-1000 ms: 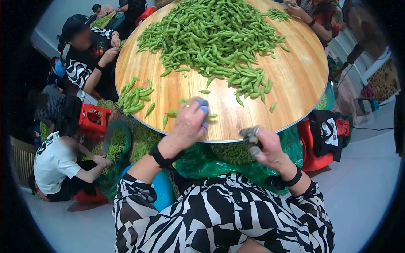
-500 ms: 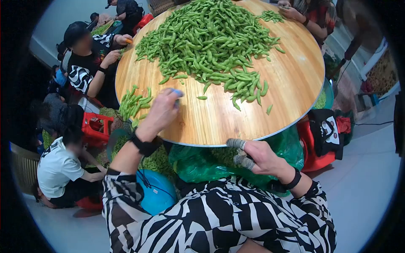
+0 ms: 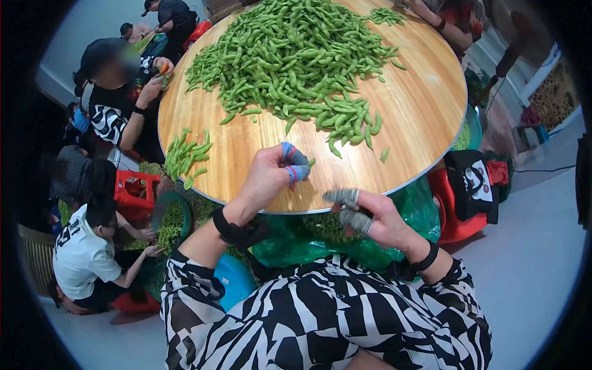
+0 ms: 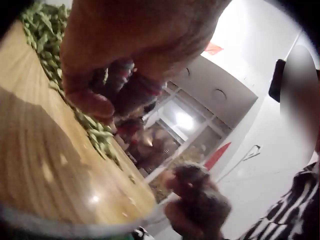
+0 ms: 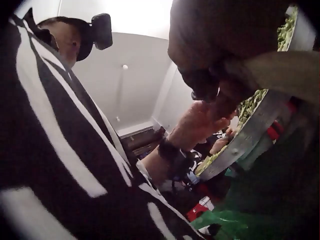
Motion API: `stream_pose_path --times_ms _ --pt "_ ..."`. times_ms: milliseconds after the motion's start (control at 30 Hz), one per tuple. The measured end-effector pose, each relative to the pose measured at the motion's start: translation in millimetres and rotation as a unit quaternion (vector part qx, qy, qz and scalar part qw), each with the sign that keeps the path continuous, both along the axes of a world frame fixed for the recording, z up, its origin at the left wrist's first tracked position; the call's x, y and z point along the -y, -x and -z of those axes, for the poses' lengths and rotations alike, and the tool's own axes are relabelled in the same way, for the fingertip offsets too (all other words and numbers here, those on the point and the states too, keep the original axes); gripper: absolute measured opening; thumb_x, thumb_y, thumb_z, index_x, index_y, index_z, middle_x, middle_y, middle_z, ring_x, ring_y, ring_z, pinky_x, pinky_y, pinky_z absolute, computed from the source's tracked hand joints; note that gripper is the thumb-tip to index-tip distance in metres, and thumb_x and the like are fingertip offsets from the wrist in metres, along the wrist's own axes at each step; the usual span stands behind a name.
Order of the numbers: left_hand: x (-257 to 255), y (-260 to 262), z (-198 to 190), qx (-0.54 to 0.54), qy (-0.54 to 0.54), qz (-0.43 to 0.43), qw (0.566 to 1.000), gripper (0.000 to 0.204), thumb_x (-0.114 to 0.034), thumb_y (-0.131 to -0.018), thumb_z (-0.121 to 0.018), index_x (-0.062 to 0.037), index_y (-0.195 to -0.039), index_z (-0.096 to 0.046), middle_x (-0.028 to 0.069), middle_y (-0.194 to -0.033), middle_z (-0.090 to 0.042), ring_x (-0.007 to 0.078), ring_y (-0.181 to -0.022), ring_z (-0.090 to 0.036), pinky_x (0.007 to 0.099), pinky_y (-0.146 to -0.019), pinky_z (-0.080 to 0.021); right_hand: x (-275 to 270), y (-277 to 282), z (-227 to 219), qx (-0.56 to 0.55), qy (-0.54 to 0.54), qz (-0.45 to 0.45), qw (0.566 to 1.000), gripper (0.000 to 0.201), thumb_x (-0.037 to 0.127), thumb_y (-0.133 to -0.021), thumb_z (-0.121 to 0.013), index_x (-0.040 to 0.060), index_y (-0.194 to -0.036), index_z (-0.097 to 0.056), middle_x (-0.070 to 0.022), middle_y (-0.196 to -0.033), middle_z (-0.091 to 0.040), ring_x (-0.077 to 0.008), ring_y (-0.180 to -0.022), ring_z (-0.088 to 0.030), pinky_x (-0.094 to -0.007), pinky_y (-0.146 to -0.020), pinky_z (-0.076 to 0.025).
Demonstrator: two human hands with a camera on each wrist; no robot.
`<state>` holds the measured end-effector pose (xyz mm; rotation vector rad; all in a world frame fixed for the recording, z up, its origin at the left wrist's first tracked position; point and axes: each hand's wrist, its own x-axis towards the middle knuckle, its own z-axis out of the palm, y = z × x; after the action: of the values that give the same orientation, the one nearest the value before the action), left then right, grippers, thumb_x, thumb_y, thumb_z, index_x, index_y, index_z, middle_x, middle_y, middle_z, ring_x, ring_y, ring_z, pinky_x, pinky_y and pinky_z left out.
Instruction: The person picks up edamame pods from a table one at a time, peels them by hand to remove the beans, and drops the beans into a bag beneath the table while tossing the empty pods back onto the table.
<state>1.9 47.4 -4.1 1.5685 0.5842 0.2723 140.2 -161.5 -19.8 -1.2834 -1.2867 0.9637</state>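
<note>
My left hand [image 3: 262, 179], its thumb and finger wrapped in blue tape, is above the table's near edge. It pinches a green soybean pod [image 3: 312, 162] whose tip pokes out past the fingertips. Close by on the right is my right hand [image 3: 382, 219], with grey-wrapped thumb and forefinger curled around a small dark thing with reddish ends; I cannot tell its kind. A big heap of pods [image 3: 290, 68] covers the back of the round wooden table [image 3: 246, 148]. In the left wrist view, my right hand [image 4: 197, 200] faces the left one beyond the table edge.
A small pile of pods [image 3: 185, 157] lies at the table's left edge. Below the near edge hangs a green plastic bag [image 3: 290, 240], with a blue basin [image 3: 234, 283] beside it. A red stool [image 3: 453, 213] stands right. Other people sit around the table and at the left.
My left hand went left to the small pile's side, then came back right, close to my right hand, with a pod in its fingers. Loose pods near the front edge have gone from there.
</note>
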Motion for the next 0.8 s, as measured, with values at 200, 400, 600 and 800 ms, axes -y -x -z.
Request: stream_pose_path --times_ms 200,400,600,800 --pt "47.3 2.8 2.3 0.115 0.129 -0.019 0.985 0.017 0.005 -0.075 -0.069 -0.0012 -0.089 -0.061 0.0059 -0.080 -0.065 0.0104 -0.065 -0.060 0.0222 -0.053 -0.048 0.9 9.1 -2.4 -0.171 0.058 0.044 0.982 0.045 0.017 -0.099 -0.042 0.0086 -0.143 -0.036 0.0023 -0.086 -0.055 -0.0039 -0.060 -0.048 -0.0174 -0.051 -0.040" --pt "60.9 0.0 15.5 0.173 0.149 -0.061 0.972 0.020 0.009 -0.073 -0.066 -0.0034 -0.086 -0.057 0.0031 -0.083 -0.061 0.0113 -0.076 -0.060 0.0253 -0.068 -0.051 -5.9 21.4 4.1 -0.272 0.012 0.023 0.962 0.051 0.023 -0.100 -0.044 0.0073 -0.146 -0.029 0.0024 -0.086 -0.053 -0.0028 -0.061 -0.046 -0.0153 -0.049 -0.038" --pt "67.3 -0.4 24.7 0.223 0.097 -0.101 0.965 0.022 0.011 -0.072 -0.064 -0.0033 -0.086 -0.055 0.0029 -0.082 -0.061 0.0133 -0.078 -0.061 0.0269 -0.073 -0.051 -9.2 20.9 4.3 -0.314 0.014 0.013 0.949 0.049 0.020 -0.099 -0.046 0.0079 -0.145 -0.033 0.0027 -0.083 -0.053 -0.0026 -0.058 -0.044 -0.0153 -0.049 -0.037" --pt "73.2 0.9 21.7 0.224 0.068 -0.096 0.967 0.018 0.010 -0.077 -0.062 -0.0047 -0.085 -0.054 -0.0006 -0.083 -0.058 0.0073 -0.076 -0.055 0.0218 -0.070 -0.047 -12.2 19.9 12.5 -0.190 0.016 0.081 0.978 0.045 0.011 -0.097 -0.046 0.0078 -0.141 -0.041 0.0037 -0.079 -0.055 -0.0015 -0.057 -0.046 -0.0158 -0.049 -0.037"
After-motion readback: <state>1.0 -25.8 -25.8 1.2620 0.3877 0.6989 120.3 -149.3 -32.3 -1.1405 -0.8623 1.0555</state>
